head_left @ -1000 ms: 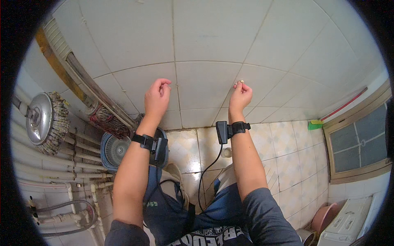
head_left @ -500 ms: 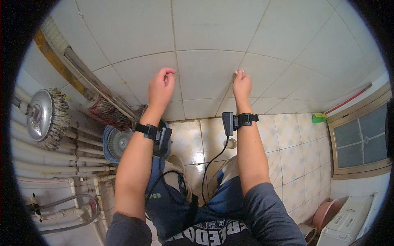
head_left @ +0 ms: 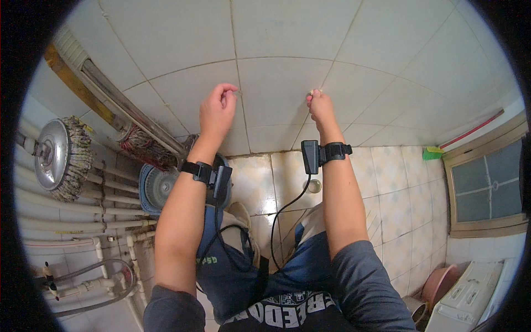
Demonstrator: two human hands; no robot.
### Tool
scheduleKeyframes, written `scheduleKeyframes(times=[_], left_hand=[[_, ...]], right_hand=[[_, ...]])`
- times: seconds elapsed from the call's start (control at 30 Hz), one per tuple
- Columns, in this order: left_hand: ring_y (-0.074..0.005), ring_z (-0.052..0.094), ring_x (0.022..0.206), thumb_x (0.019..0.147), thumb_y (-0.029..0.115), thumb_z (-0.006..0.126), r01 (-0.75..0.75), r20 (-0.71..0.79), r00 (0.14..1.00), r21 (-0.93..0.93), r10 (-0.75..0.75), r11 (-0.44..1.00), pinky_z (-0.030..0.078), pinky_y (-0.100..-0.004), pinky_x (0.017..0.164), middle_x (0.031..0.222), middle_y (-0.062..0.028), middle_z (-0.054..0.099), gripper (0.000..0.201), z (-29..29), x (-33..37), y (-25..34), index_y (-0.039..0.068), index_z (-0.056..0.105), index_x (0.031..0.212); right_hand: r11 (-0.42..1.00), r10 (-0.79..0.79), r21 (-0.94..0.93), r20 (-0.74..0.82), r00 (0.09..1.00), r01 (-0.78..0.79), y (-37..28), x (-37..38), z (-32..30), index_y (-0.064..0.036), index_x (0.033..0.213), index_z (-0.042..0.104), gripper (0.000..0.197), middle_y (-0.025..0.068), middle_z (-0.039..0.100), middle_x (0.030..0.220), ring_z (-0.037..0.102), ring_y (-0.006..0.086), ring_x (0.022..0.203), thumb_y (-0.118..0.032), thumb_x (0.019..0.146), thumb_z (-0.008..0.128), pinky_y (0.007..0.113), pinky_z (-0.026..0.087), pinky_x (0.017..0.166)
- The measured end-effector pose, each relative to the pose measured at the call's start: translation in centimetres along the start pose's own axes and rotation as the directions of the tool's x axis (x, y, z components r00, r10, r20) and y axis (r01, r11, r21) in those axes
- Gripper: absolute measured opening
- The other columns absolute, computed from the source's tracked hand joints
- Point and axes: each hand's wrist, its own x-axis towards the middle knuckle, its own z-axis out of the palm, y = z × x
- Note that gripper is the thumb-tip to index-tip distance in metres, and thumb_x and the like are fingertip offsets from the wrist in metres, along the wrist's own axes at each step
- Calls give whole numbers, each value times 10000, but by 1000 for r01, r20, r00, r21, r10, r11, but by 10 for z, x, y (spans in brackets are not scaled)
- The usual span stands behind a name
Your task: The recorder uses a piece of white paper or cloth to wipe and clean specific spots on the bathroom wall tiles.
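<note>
The tiled wall point(head_left: 287, 50) fills the upper field; both hands are raised against it, level with each other and apart. Pipes point(head_left: 66, 193) run along the wall's left edge, with a round mop head point(head_left: 58, 157) resting on them and a window point(head_left: 487, 188) at the right edge. The left hand point(head_left: 217, 110) is loosely curled, fingertips at a vertical grout line, gripping nothing visible. The right hand point(head_left: 319, 108) is closed, pinching a small pale object point(head_left: 314, 93) against the wall; its kind cannot be determined. Each wrist carries a black strapped device.
</note>
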Motion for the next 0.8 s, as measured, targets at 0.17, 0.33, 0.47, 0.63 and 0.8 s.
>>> scheduleKeyframes(times=[0.17,0.33,0.47,0.63,0.8], left_hand=[[-127,466,485,761,142,478,-23,8,1000,4,23,1000,374,-263,478,599,-44,550,130,5,0,5,75,571,823],[-122,469,494,755,131,475,-32,35,999,28,31,999,375,-261,478,606,-44,556,131,8,-1,4,62,570,814],[-126,462,493,751,124,478,-79,28,996,-56,80,995,373,-262,482,581,-42,530,129,18,5,2,54,573,803],[-131,459,492,750,120,480,-66,44,997,51,64,997,368,-267,479,572,-44,521,124,1,-2,-2,53,573,798],[-129,444,471,744,105,480,-114,38,993,-52,116,992,358,-265,462,554,-44,515,117,25,-2,8,49,571,792]], right_hand=[[969,-171,-196,-93,981,150,44,-3,24,-43,701,515,341,32,484,577,429,122,491,-290,863,346,269,333,437],[974,-161,-180,-141,977,134,71,-22,53,-25,713,514,341,36,489,579,439,121,505,-281,866,349,268,354,477],[999,-33,-40,-118,992,29,98,-14,55,-30,717,516,328,24,484,572,435,124,490,-272,864,351,271,356,467],[983,-112,-159,-92,990,96,83,-30,89,-30,720,517,304,14,479,565,429,118,482,-248,863,362,265,356,457],[993,-106,-63,-124,987,98,100,-17,74,-24,734,529,298,16,475,557,441,118,497,-239,862,367,259,368,484]])
